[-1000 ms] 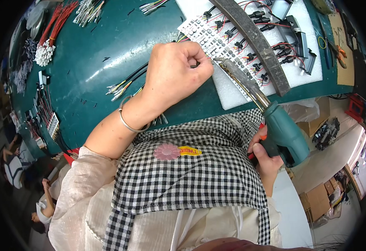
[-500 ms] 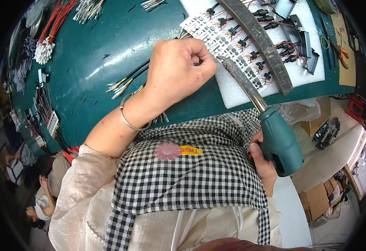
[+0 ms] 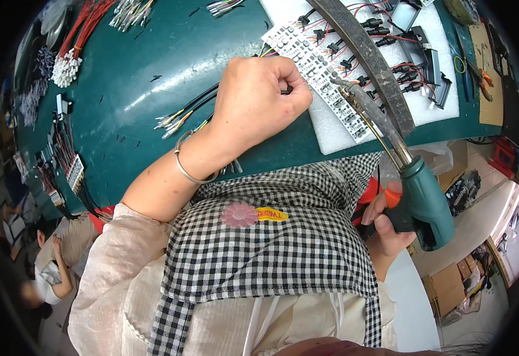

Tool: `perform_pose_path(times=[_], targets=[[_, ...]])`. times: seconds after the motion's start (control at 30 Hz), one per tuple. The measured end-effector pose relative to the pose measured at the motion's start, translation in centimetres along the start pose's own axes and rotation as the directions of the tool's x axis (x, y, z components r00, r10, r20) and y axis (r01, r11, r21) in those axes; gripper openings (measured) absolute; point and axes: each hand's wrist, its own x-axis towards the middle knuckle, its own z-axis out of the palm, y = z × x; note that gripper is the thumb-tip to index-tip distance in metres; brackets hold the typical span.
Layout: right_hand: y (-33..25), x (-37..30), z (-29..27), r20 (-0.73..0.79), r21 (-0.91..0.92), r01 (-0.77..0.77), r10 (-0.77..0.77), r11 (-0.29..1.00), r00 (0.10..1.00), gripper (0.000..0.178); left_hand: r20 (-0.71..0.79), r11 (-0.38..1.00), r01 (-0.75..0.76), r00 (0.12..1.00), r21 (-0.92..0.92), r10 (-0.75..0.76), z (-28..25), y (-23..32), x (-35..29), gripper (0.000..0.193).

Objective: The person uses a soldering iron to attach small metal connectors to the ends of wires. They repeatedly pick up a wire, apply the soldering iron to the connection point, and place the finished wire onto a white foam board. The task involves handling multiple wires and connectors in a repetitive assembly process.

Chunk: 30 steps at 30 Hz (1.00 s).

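My left hand [image 3: 262, 104] is closed in a pinch above the green table. A short dark piece, seemingly a black cable end, shows at its fingertips. Black cables [image 3: 195, 105] with stripped coloured ends stick out left of that hand; their other ends are hidden behind it. My right hand [image 3: 391, 232] grips a green soldering gun [image 3: 428, 199] with an orange trigger. Its metal tip and thin feed tube point up and left, over the white circuit board panel [image 3: 313, 66]. A gap separates the tip from my left fingers.
A heavy dark metal bar [image 3: 369, 56] lies across the panel on white foam [image 3: 330, 137]. Black connectors and housings [image 3: 431, 71] with red wires sit to the right. Wire bundles [image 3: 66, 66] lie at left, pliers [image 3: 483, 83] at far right. Another person [image 3: 57, 273] is at lower left.
The soldering gun has moved right, its tip drawing away from my left fingers, and its orange trigger now shows. My left hand has shifted slightly right, still pinched.
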Motion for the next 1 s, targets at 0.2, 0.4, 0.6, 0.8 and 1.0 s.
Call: perform_pose_path(times=[0.2, 0.4, 0.6, 0.8, 1.0], targets=[[0.0, 0.0, -0.6, 0.019, 0.036, 0.029, -0.03, 0.999, 0.999, 0.054, 0.166, 0.959, 0.228, 0.965, -0.166, -0.201, -0.5, -0.3, 0.1, 0.014], [0.6, -0.5, -1.3, 0.032, -0.028, 0.043, -0.042, 0.999, 0.999, 0.054, 0.099, 0.983, 0.152, 0.985, -0.101, -0.142, 0.0, -0.1, -0.6, 0.015], [1.7, -0.8, -1.8, 0.05, -0.193, 0.085, -0.077, 0.978, 0.996, 0.049, 0.031, 0.998, 0.058, 0.998, -0.015, -0.057, 0.4, 0.0, -0.7, 0.014], [2.2, -0.9, -2.5, 0.123, -0.345, 0.079, -0.038, 0.935, 0.992, 0.039, 0.021, 0.999, 0.051, 0.999, -0.012, -0.051, 0.5, -0.1, -0.7, 0.013], [2.3, -0.7, -3.0, 0.213, -0.612, 0.145, -0.014, 0.778, 0.977, 0.03, 0.015, 0.999, 0.044, 0.999, -0.013, -0.044, 0.4, 0.1, -0.6, 0.011]])
